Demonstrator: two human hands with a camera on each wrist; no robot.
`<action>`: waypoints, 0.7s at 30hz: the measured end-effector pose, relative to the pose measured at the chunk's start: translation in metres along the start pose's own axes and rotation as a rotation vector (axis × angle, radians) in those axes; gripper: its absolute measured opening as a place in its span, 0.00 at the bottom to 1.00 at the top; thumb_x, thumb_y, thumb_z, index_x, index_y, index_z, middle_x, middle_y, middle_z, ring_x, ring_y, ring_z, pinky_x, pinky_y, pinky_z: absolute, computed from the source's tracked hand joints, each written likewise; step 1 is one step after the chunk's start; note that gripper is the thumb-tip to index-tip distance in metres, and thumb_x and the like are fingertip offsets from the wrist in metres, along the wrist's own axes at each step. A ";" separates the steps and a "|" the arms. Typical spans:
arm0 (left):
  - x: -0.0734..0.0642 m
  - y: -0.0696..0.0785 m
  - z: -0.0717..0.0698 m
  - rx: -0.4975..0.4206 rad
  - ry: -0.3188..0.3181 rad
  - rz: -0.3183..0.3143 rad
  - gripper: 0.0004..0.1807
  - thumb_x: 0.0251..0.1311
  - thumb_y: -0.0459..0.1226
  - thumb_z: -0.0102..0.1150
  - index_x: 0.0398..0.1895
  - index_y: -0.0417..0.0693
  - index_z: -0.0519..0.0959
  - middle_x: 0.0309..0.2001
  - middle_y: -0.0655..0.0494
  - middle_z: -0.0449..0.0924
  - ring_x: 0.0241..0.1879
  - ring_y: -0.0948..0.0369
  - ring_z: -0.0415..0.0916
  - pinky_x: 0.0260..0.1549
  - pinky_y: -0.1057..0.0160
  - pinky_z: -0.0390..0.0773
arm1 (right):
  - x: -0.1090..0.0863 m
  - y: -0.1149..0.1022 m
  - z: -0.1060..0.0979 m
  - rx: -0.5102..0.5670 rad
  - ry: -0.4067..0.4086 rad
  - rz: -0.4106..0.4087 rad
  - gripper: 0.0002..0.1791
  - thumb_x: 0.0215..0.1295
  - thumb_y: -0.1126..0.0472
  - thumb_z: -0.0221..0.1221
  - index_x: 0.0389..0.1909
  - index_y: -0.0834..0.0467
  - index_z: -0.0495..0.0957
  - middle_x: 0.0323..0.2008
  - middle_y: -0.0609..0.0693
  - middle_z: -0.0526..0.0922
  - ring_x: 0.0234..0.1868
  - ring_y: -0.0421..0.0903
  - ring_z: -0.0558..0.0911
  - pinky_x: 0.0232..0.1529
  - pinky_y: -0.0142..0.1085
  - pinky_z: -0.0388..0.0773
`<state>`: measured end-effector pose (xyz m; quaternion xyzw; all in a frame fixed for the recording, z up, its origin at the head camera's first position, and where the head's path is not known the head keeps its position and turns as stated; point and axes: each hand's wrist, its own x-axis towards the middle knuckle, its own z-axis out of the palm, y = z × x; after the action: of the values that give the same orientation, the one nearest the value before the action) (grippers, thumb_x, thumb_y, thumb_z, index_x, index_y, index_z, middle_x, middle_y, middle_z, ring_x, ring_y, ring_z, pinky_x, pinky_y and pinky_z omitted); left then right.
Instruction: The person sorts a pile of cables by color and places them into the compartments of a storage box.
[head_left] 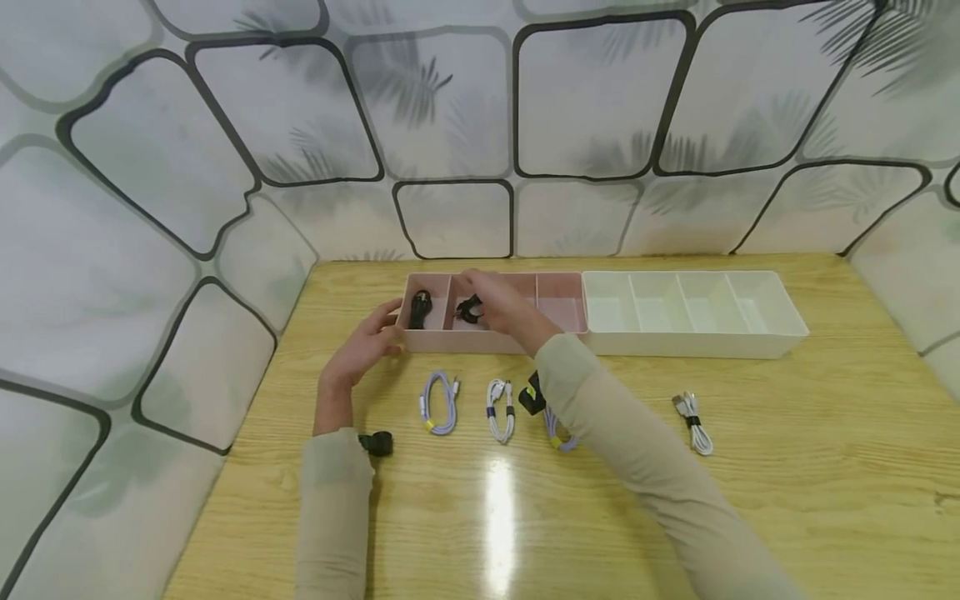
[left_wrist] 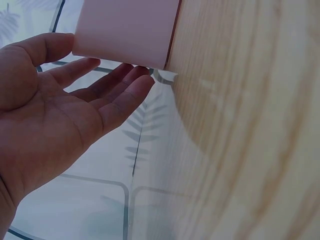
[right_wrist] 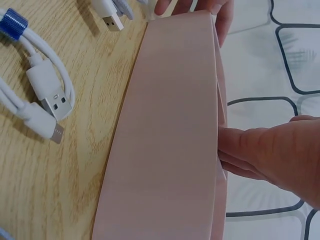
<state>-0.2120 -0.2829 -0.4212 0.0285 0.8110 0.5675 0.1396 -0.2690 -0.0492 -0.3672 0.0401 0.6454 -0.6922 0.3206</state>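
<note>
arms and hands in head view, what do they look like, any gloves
The left sleeve and right sleeve are long and plain beige. The left hand and right hand are gloveless. A black object shows by each wrist, probably a camera; the right one bears a yellow-green mark.

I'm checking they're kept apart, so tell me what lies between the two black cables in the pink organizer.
A pink divider stands between the left black cable and right black cable, seen in the head view.

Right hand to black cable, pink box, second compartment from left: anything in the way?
Nothing visible: the right hand is in the open-topped pink box, right by the black cable. Can't tell whether it grips it.
</note>
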 end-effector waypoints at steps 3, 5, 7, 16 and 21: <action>0.001 -0.002 0.000 -0.003 -0.002 0.007 0.31 0.70 0.36 0.40 0.75 0.51 0.50 0.69 0.38 0.55 0.62 0.44 0.62 0.54 0.44 0.69 | -0.002 -0.001 -0.003 0.044 0.002 0.024 0.30 0.74 0.49 0.42 0.74 0.49 0.51 0.74 0.51 0.45 0.70 0.59 0.52 0.52 0.43 0.63; 0.001 -0.002 0.000 -0.001 -0.001 0.008 0.30 0.70 0.37 0.41 0.74 0.52 0.50 0.69 0.38 0.55 0.62 0.44 0.62 0.54 0.44 0.69 | -0.002 0.000 -0.005 0.055 -0.004 0.025 0.31 0.74 0.49 0.42 0.74 0.51 0.50 0.75 0.52 0.43 0.71 0.59 0.50 0.62 0.46 0.60; 0.001 -0.002 -0.001 0.005 -0.004 0.012 0.30 0.71 0.37 0.40 0.74 0.52 0.50 0.69 0.38 0.55 0.62 0.44 0.62 0.54 0.44 0.69 | -0.003 0.000 -0.007 0.059 -0.024 0.018 0.31 0.74 0.49 0.41 0.74 0.52 0.50 0.75 0.53 0.41 0.72 0.60 0.47 0.68 0.49 0.53; 0.002 -0.004 -0.001 0.005 -0.009 0.020 0.30 0.71 0.37 0.39 0.75 0.51 0.49 0.69 0.37 0.54 0.63 0.43 0.61 0.55 0.42 0.68 | -0.013 0.000 -0.013 0.072 -0.084 -0.009 0.32 0.75 0.50 0.39 0.75 0.55 0.45 0.75 0.55 0.42 0.73 0.61 0.44 0.69 0.52 0.48; 0.002 -0.005 -0.001 0.007 -0.008 0.017 0.30 0.71 0.37 0.39 0.75 0.51 0.49 0.70 0.38 0.53 0.64 0.44 0.60 0.55 0.44 0.69 | -0.015 0.001 -0.017 0.101 -0.097 -0.009 0.32 0.76 0.51 0.38 0.75 0.56 0.43 0.74 0.58 0.42 0.72 0.61 0.45 0.69 0.52 0.48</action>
<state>-0.2137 -0.2852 -0.4255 0.0383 0.8122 0.5655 0.1379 -0.2625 -0.0279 -0.3639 0.0198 0.5937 -0.7263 0.3458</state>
